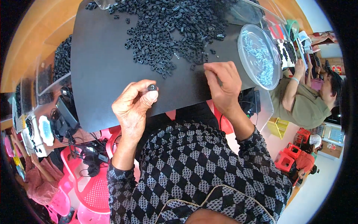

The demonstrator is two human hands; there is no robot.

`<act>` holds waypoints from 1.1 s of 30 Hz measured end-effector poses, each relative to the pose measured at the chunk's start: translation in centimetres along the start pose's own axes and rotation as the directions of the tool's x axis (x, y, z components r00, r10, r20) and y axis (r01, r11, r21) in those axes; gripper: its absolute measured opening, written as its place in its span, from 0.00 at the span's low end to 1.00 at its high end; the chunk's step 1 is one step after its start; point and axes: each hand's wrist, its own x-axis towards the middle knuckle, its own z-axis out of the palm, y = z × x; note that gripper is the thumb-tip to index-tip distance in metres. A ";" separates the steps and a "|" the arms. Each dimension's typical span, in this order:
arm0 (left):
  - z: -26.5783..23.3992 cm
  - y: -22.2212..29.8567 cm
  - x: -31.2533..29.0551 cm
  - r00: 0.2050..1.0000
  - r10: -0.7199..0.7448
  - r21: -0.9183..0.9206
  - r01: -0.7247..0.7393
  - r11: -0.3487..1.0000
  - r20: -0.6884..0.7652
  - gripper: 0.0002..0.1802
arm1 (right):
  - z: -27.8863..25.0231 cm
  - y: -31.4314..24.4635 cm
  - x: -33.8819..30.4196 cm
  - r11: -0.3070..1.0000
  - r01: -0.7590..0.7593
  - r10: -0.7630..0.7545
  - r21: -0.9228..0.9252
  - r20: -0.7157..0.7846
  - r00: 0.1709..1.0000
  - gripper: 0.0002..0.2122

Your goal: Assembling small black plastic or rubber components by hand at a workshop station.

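From here I see the left hand (130, 102) clamped on a small black part (151, 87) inside the tabletop's (100, 74) near edge, where a loosened pinch could drop it; the right hand's (226, 85) grip I can't tell.

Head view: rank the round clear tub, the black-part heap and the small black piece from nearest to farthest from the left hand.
1. Small black piece: pinched in the left hand.
2. Black-part heap: ahead, across the table.
3. Round clear tub: off right, past the right hand.
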 end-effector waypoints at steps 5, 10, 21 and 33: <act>-0.3 0.0 -0.1 0.999 -0.051 0.035 0.051 0.998 0.008 0.11 | 1.4 0.0 0.4 0.988 0.104 -0.101 -0.117 0.035 0.994 0.10; -0.4 -0.2 -0.1 1.000 -0.026 0.056 0.025 0.998 0.016 0.12 | 2.3 -0.4 0.8 0.946 0.184 -0.157 -0.266 0.121 0.980 0.09; 0.5 1.0 -0.4 0.976 -0.203 -0.137 0.212 0.968 0.078 0.10 | 1.5 -3.1 2.0 0.963 -0.040 -0.008 0.265 0.177 0.984 0.07; 0.9 0.4 -0.2 0.995 0.078 0.129 -0.086 0.988 0.063 0.11 | 1.7 -5.2 2.9 0.888 -0.089 -0.014 0.452 0.219 0.976 0.04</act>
